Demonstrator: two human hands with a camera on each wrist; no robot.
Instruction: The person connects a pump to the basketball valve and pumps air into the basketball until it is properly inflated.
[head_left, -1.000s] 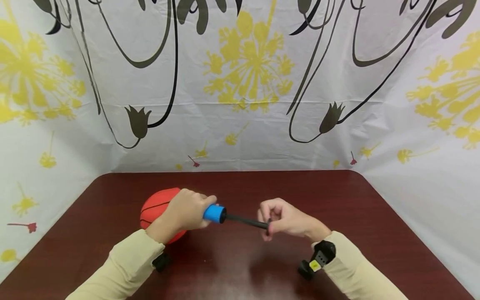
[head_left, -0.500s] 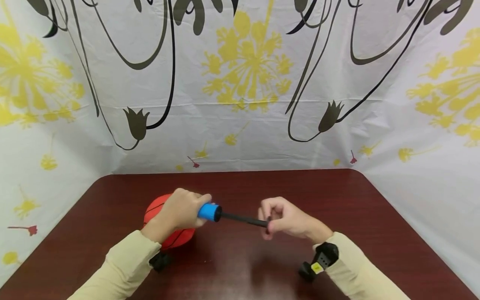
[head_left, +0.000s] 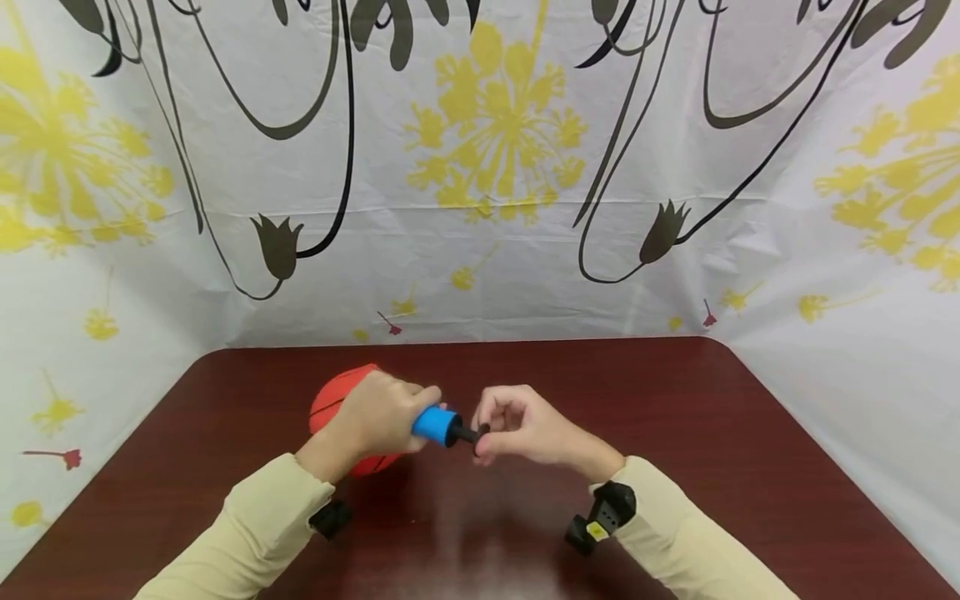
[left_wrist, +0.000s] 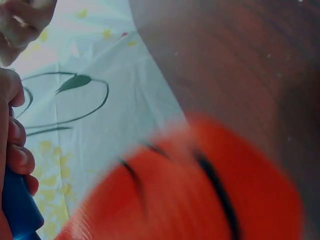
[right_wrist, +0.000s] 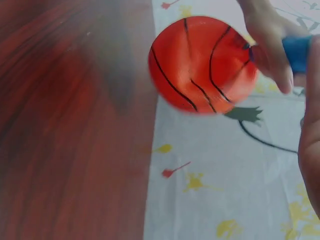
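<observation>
My left hand [head_left: 382, 412] grips the blue barrel of a small hand pump [head_left: 433, 426], its fingers curled round it in the left wrist view too. With thumb and fingers, my right hand [head_left: 528, 429] pinches the black handle at the rod's end. Only a short piece of black rod shows between barrel and handle. An orange-red ball [head_left: 337, 396] with black lines is partly hidden behind the left hand. In the right wrist view the ball [right_wrist: 200, 65] shows nearly whole, right at the left hand's fingers, where a small dark piece meets it.
A dark red-brown table [head_left: 637, 400] lies below both hands. Behind and beside it hangs a white cloth [head_left: 480, 275] with yellow and dark plant prints. Each wrist wears a black camera, such as the right wrist camera [head_left: 600, 517].
My right hand has moved left toward the left hand, pushing the black rod into the blue barrel. The ball swung about and shifted slightly right with the left hand.
</observation>
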